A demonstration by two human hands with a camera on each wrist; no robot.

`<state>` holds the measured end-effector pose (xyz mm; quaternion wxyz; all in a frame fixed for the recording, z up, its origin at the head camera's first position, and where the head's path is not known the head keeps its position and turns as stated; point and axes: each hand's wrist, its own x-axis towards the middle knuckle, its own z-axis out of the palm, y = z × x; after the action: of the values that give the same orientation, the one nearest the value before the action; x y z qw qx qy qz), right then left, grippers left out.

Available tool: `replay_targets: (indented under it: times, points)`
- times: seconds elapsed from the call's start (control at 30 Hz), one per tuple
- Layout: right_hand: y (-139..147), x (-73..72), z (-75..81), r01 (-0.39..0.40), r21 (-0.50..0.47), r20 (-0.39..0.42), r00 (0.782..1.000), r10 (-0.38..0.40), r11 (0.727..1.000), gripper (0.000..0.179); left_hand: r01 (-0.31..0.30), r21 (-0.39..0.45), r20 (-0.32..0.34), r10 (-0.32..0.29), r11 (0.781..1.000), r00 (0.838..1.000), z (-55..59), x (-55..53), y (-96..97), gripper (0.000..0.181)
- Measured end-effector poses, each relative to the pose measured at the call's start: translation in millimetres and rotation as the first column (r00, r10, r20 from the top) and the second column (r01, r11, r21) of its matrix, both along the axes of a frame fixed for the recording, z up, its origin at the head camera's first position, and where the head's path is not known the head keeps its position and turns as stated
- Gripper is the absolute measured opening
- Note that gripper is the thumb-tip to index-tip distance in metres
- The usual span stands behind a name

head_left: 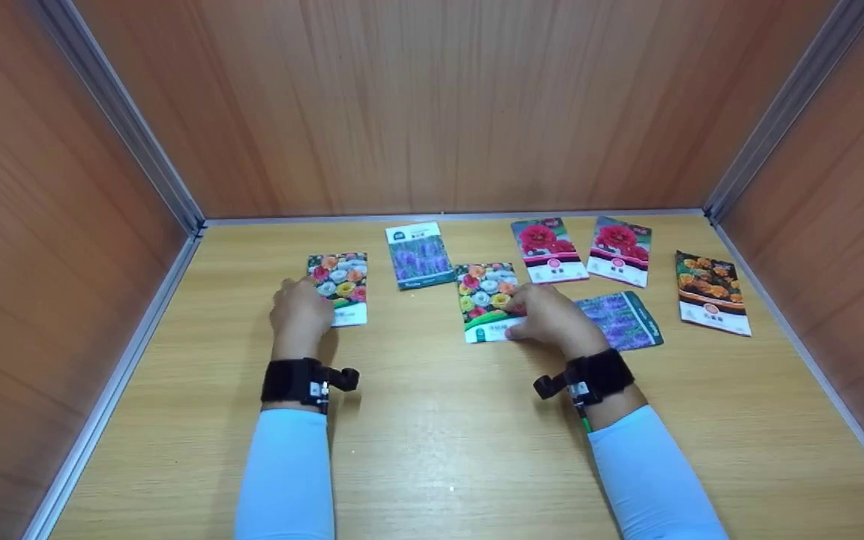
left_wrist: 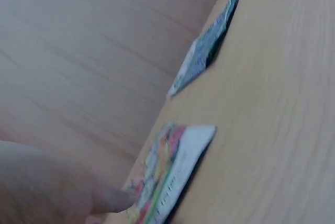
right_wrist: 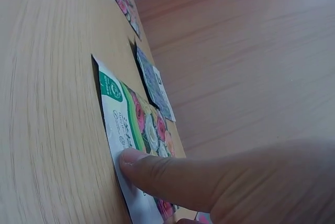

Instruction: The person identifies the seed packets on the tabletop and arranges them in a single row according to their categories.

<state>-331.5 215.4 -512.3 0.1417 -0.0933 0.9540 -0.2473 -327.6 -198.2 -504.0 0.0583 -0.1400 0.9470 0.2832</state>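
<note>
On the left, a flower seed packet (head_left: 347, 291) with multicoloured blooms lies on the table, and my left hand (head_left: 301, 311) pinches its left edge. In the left wrist view the thumb (left_wrist: 112, 198) overlaps the printed flowers of this packet (left_wrist: 180, 169); the other fingertips are hidden. A matching flower seed packet (head_left: 483, 294) lies near the middle. My right hand (head_left: 552, 319) grips it by its right side, with the thumb (right_wrist: 152, 169) flat on the white lower band of the packet (right_wrist: 118, 119) in the right wrist view.
Between and behind these lies a lavender packet (head_left: 421, 259); another lavender packet (head_left: 623, 322) sits by the right wrist. Two red-flower packets (head_left: 548, 247) (head_left: 619, 251) lie at the back right, an orange-flower packet (head_left: 713, 292) at the far right. Wooden walls (head_left: 439, 112) enclose the table.
</note>
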Motion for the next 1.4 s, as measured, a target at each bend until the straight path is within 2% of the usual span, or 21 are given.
replay_targets:
  times: [0.07,0.13,0.23,0.3,0.4,0.57,0.73,0.97,1.13,1.4]
  points:
    - [0,0.0,0.0,-0.005,0.011,-0.007,1.0,0.005,1.0,0.052,0.088,-0.037,0.011,-0.087,0.995,0.996,1.6,0.3,10.9,0.054]
    - [-1,-0.3,-0.6,-0.004,0.014,-0.011,1.0,0.004,1.0,0.052,0.167,-0.085,0.043,-0.163,0.982,0.986,1.4,0.5,22.2,0.049]
    - [0,-0.6,-2.5,-0.005,0.012,-0.015,1.0,0.005,1.0,0.051,0.221,-0.175,0.09,-0.208,0.959,0.974,-1.2,-0.5,32.6,0.045]
    - [0,-0.8,-3.8,-0.016,0.008,-0.016,1.0,0.017,1.0,0.05,0.22,-0.202,0.113,-0.201,0.954,0.973,-3.8,-1.0,32.4,0.046]
    - [2,0.0,-4.8,-0.02,0.018,-0.008,1.0,0.02,1.0,0.051,0.21,-0.217,0.111,-0.189,0.954,0.976,-10.1,-3.4,24.0,0.051]
    - [5,0.9,-3.6,-0.005,0.043,-0.008,1.0,0.006,0.999,0.052,0.201,-0.224,0.081,-0.187,0.954,0.979,-18.4,-17.7,-2.0,0.059]
    - [0,-2.0,-3.9,-0.044,0.047,-0.021,0.999,0.045,0.998,0.052,0.157,-0.258,0.11,-0.132,0.953,0.985,-15.8,-32.7,-40.3,0.071]
    - [-2,-1.9,-2.9,-0.015,0.05,0.003,1.0,0.015,0.999,0.053,0.195,-0.253,0.175,-0.153,0.947,0.973,-13.3,-40.4,-81.4,0.093]
    - [-1,-1.5,-3.6,-0.01,0.046,0.012,1.0,0.009,0.999,0.052,0.166,-0.247,0.201,-0.117,0.955,0.972,-13.0,-42.8,-90.9,0.107]
    - [2,-2.8,-2.6,-0.015,0.028,0.018,1.0,0.014,0.999,0.051,0.105,-0.236,0.189,-0.061,0.966,0.98,-14.3,-47.8,-89.7,0.119]
